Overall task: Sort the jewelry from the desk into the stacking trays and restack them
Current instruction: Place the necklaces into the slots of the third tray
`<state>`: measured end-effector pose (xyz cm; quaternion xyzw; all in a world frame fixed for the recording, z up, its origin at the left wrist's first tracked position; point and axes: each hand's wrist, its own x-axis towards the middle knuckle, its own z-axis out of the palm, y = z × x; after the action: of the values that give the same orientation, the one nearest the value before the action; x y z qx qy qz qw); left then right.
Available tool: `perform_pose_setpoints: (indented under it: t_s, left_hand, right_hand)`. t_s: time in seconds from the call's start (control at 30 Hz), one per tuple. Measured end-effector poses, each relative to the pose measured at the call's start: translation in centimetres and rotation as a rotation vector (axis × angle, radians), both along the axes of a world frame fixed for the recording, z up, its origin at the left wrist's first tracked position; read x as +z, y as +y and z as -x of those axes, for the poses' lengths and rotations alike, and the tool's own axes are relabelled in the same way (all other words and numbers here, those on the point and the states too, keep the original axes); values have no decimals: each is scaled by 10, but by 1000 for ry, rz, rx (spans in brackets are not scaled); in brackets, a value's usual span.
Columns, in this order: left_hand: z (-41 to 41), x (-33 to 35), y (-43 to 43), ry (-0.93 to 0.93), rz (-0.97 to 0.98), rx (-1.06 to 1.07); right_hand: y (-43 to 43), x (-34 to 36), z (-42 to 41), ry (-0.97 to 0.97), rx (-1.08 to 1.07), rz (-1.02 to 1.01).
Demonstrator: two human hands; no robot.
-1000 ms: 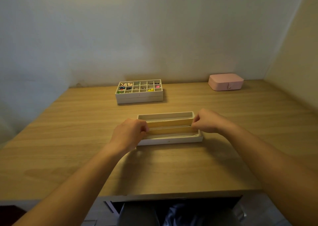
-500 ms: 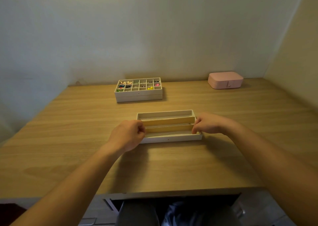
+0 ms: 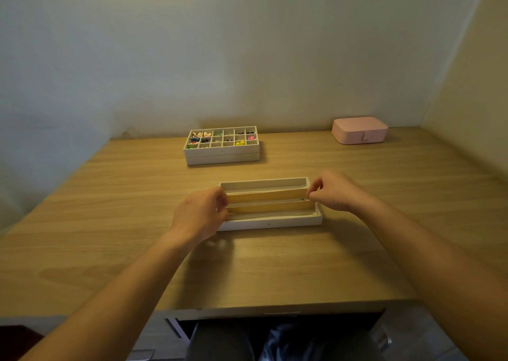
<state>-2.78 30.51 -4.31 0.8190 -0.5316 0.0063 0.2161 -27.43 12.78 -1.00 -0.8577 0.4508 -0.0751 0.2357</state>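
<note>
Both hands over the long-slot tray (image 3: 270, 221), one at each short end.

Right hand (image 3: 334, 191): thumb and forefinger pinched together at the tray's right end, other fingers loosely curled behind. The pinch sits on the end of a thin pale chain (image 3: 266, 202).

Left hand (image 3: 199, 215): back of the hand faces up, fingers curled in toward the tray's left end. The fingertips are blurred and half hidden behind the knuckles. The chain's other end runs right up to them, but I can't tell if they actually grip it.

The chain is stretched roughly straight between the two hands, along the middle of the tray, by the tan divider. I can't tell whether it's seated in the slot or just above it. A second thin strand lies in the slot nearest the wrists, too fine to identify.

The tray sits flat on the desk (image 3: 110, 223), long side across, spanning the gap between the hands.

Beyond the left hand's fingertips, well apart: a stack of white compartment trays (image 3: 222, 155), with small colored pieces (image 3: 240, 143) in the top grid.

Beyond the right hand and further out to its right, against the wall: a closed pink case (image 3: 359, 130).
</note>
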Motion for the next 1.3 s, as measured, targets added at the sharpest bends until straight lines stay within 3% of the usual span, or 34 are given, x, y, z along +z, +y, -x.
perform_pose_setpoints:
  t_s: [0.2,0.93,1.03,1.2,1.3]
  left_hand:
    - [-10,2,-6,8,-92,53]
    - [-7,3,-16,-25,-155,44]
    - [-10,-1,-13,86,-133,72]
    - [-16,-11,-10,433,-28,179]
    - [-14,-15,-12,525,-34,221]
  right_hand:
    - [-1,-7,-4,117,5,79]
    - [-3,-13,-4,151,-3,74]
    - [-4,-14,-1,106,-12,22]
    - [-3,-16,4,-157,-120,-99]
    - [-2,-18,2,-167,-205,-155]
